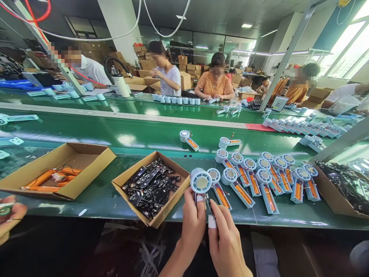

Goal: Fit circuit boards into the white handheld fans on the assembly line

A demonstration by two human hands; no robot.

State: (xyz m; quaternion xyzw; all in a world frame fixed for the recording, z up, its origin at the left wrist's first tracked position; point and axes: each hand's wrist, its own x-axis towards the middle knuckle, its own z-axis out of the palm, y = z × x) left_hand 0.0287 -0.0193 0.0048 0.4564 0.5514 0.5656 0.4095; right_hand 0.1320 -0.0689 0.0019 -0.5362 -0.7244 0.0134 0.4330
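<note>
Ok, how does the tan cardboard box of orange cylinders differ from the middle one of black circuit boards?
The leftmost tan cardboard box holds a few orange cylinders, leaving some bottom bare; the tan cardboard box near the person's left hand is heaped with black circuit boards. The cylinder box looks wider here than the board box. Both are open-topped and rest on the dark green bench.

The left hand [191,220] and right hand [226,235] nearly meet, fingers [225,217] curled in grips, forearms [174,261] reaching in from below.
</note>
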